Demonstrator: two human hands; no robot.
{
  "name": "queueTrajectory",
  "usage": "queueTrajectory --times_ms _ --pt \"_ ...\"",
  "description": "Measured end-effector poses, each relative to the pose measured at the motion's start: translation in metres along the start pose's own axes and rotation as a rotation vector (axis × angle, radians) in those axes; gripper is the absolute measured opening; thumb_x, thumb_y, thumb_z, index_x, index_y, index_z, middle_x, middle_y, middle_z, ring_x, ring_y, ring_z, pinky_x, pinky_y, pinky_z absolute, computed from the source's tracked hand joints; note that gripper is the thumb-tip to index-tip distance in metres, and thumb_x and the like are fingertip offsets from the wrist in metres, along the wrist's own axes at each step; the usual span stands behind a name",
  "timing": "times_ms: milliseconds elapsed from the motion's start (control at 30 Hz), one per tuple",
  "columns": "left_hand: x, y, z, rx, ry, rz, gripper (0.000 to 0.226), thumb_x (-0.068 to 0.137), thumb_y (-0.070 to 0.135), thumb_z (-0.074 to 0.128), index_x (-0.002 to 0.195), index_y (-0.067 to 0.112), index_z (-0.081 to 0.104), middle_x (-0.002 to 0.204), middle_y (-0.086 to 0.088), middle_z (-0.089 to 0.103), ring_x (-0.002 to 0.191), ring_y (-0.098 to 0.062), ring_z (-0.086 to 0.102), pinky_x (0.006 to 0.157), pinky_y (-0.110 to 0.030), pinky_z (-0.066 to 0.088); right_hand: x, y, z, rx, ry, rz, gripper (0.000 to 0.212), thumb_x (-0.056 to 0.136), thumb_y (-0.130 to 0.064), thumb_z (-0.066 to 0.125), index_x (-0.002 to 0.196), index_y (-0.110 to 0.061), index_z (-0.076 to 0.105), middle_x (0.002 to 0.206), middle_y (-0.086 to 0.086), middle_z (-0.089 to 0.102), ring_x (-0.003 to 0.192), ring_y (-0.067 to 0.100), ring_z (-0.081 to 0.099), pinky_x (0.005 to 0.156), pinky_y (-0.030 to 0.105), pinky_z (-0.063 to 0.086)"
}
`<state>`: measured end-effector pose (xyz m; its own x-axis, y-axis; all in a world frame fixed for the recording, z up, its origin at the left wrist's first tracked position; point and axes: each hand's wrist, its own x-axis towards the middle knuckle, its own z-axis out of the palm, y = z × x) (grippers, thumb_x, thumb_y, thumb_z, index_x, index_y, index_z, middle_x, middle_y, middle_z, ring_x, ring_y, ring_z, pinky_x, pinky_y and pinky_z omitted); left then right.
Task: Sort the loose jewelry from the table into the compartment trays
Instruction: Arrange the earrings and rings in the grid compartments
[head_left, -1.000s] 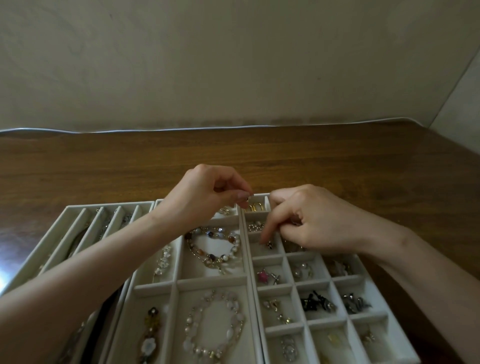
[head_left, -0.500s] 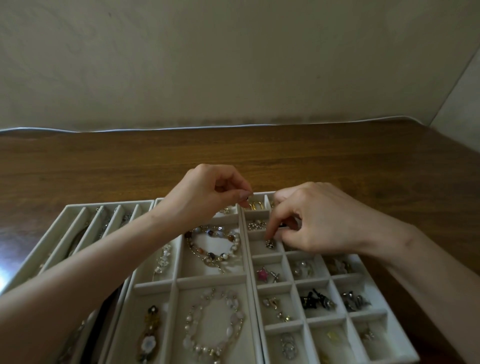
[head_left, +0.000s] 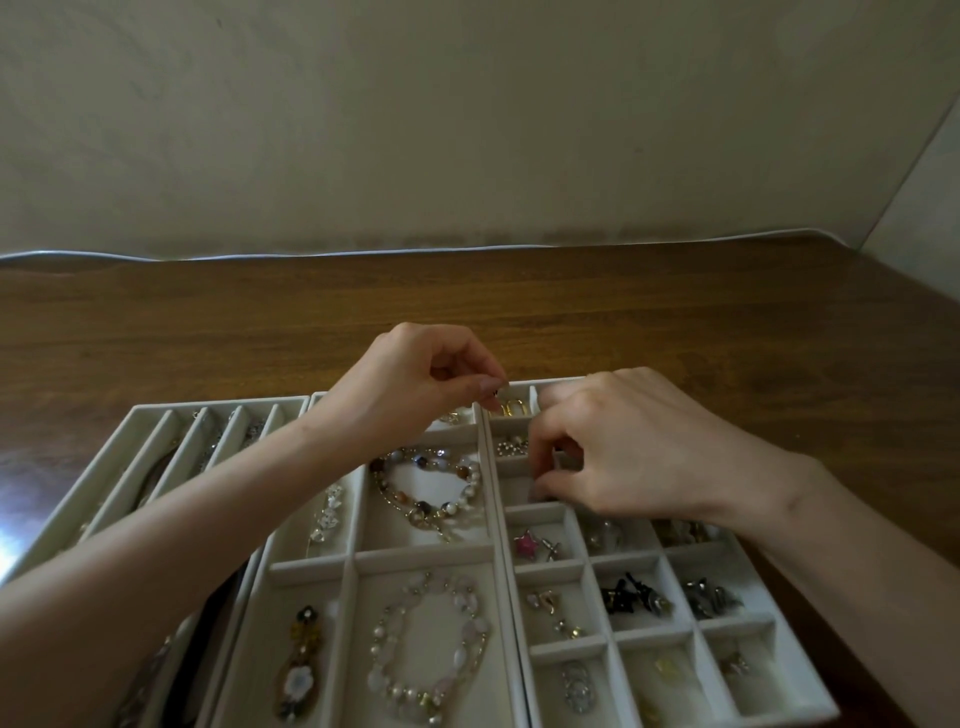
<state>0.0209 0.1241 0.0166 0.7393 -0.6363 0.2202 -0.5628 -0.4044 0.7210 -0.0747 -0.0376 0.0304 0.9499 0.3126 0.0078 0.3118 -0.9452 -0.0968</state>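
On the wooden tabletop (head_left: 208, 322) three pale trays lie side by side, touching. The left tray (head_left: 150, 441) has long narrow slots with chains inside. Next comes the middle tray (head_left: 311, 564), with a coloured bead bracelet (head_left: 426, 483) in a far compartment and a pale bead bracelet (head_left: 426, 654) in a near one.

The left hand (head_left: 415, 384) hangs over the far edge of this tray. Its grip is narrow: thumb and finger pinch a small dark piece (head_left: 497, 393) just above the gold rings (head_left: 511, 407) in the far corner cell of the right tray (head_left: 800, 691).

That tray has many small cells, among them a pink star (head_left: 527, 543) and a black piece (head_left: 628, 597). The right hand (head_left: 639, 441) is over its far cells, with the fingers curled down into one cell. I cannot tell if this grip holds anything.
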Motion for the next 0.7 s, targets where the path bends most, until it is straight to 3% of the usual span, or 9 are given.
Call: queueTrajectory --times_ms 100,200,533,700 --pt "0.000 0.000 0.001 0.005 0.000 -0.005 0.006 0.083 0.018 0.067 0.084 0.022 0.070 0.074 0.008 0.072 0.074 -0.005 0.065 0.072 -0.018 0.050 0.000 -0.003 0.002 -0.014 0.022 -0.009 0.010 0.086 -0.034 0.061 0.091 -0.028 0.068 0.087 -0.016 0.057 0.078 0.000 0.049 0.069 0.020 0.034" --pt "0.000 0.000 0.001 -0.001 -0.009 -0.002 0.006 0.083 0.018 0.067 0.084 0.023 0.070 0.073 0.008 0.071 0.070 0.002 0.063 0.068 -0.009 0.048 0.000 -0.004 0.005 -0.019 0.046 -0.015 0.010 0.086 -0.030 0.060 0.089 -0.027 0.069 0.090 -0.014 0.061 0.078 0.000 0.047 0.072 0.021 0.040" --pt "0.000 0.002 -0.001 -0.022 -0.051 -0.018 0.004 0.083 0.018 0.067 0.083 0.021 0.069 0.072 0.009 0.072 0.066 0.006 0.062 0.065 -0.004 0.043 0.005 0.004 0.012 0.028 0.066 -0.083 0.010 0.088 -0.033 0.062 0.093 -0.029 0.070 0.093 -0.016 0.061 0.080 -0.001 0.049 0.073 0.019 0.036" --pt "0.000 0.005 -0.004 -0.051 -0.139 -0.038 0.002 0.082 0.016 0.068 0.083 0.017 0.069 0.072 0.007 0.073 0.067 0.001 0.064 0.067 -0.007 0.045 0.004 0.016 0.000 0.267 0.076 0.026 0.003 0.084 -0.032 0.068 0.081 -0.033 0.068 0.080 -0.017 0.057 0.076 -0.002 0.052 0.068 0.016 0.039"
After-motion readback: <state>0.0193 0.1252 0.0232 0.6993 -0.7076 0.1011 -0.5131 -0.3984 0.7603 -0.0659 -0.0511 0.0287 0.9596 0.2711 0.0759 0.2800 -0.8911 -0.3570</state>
